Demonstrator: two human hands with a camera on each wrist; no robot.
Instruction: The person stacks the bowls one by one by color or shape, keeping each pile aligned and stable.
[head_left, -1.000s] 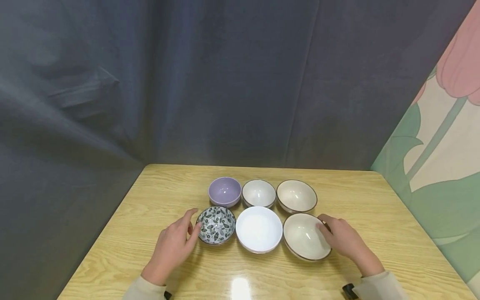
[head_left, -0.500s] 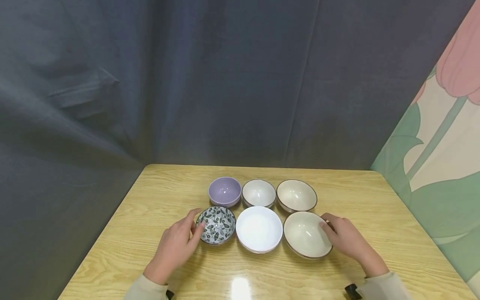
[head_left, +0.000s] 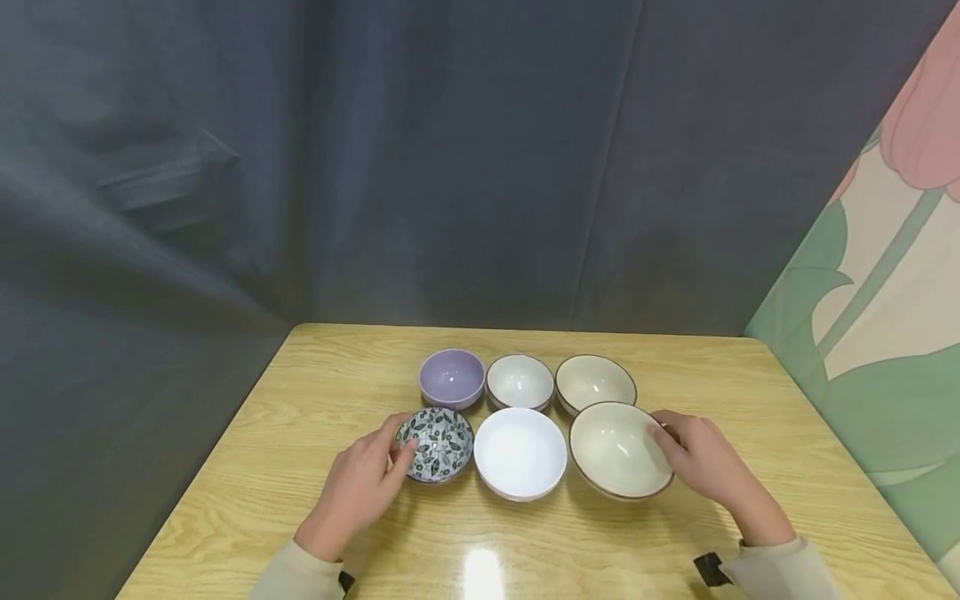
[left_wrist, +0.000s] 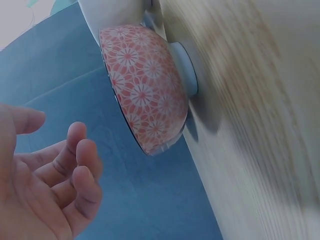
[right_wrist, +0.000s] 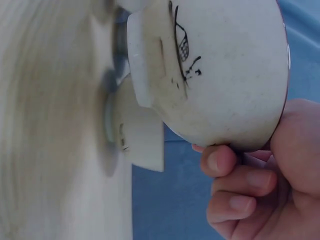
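Note:
My right hand [head_left: 701, 458] grips the right rim of a cream bowl [head_left: 618, 450], thumb inside and fingers under the outer wall. In the right wrist view this bowl [right_wrist: 230, 75] has dark line drawings outside, and its foot is off the table. My left hand [head_left: 363, 475] hovers at the left rim of a leaf-patterned bowl [head_left: 438, 448]. In the left wrist view a bowl with a red floral outside [left_wrist: 142, 87] stands on the table, and the loosely bent fingers [left_wrist: 87, 192] are apart from it. A white bowl [head_left: 520, 454] sits between these two.
Behind stand a purple bowl [head_left: 452, 379], a small white bowl [head_left: 520, 383] and another cream bowl [head_left: 595, 383], close together. The wooden table [head_left: 300, 392] backs onto a dark curtain [head_left: 465, 167]. A flower-patterned wall [head_left: 892, 333] rises on the right.
My right hand has raised the cream bowl off the table and shifted slightly right and up. My left hand has moved a little closer over the patterned bowl's rim.

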